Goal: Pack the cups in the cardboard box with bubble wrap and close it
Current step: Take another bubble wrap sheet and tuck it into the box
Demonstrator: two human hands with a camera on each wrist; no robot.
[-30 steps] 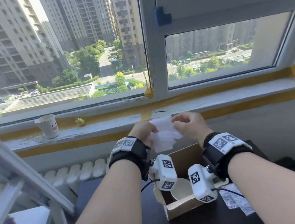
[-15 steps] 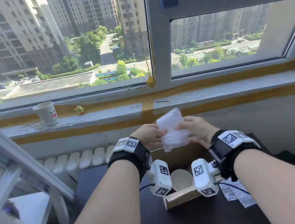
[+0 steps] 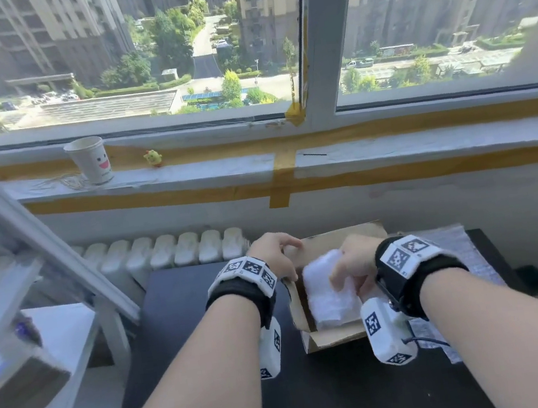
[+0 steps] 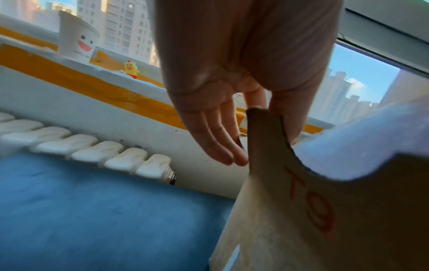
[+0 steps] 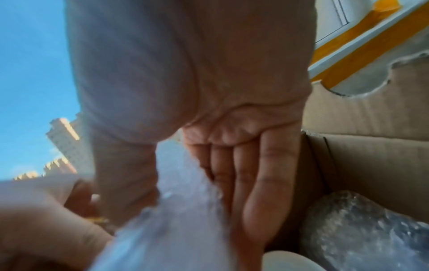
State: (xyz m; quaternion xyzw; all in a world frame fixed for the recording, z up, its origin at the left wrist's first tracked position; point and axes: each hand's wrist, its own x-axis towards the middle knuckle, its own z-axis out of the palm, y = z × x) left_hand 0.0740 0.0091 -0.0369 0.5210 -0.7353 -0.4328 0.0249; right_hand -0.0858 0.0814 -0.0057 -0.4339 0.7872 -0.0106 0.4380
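On the dark table close in front of the person, the cardboard box is sitting open, and the wad of bubble wrap, which half a second ago was being held up in the air above the box by both hands, is now lying down inside it, covering the white cup that was showing there before. The right hand is pinching the wrap between thumb and nearly straight fingers, pressing it into the box, where a cup rim is peeking out beside more wrap. The left hand is no longer touching the wrap; it is gripping the box's left flap, thumb inside and straight fingers outside. Red handwriting on the box's outer wall is reading roughly "T9". Farther off, on the windowsill, a paper cup with a printed smiling face is standing near a small yellow chick figure.
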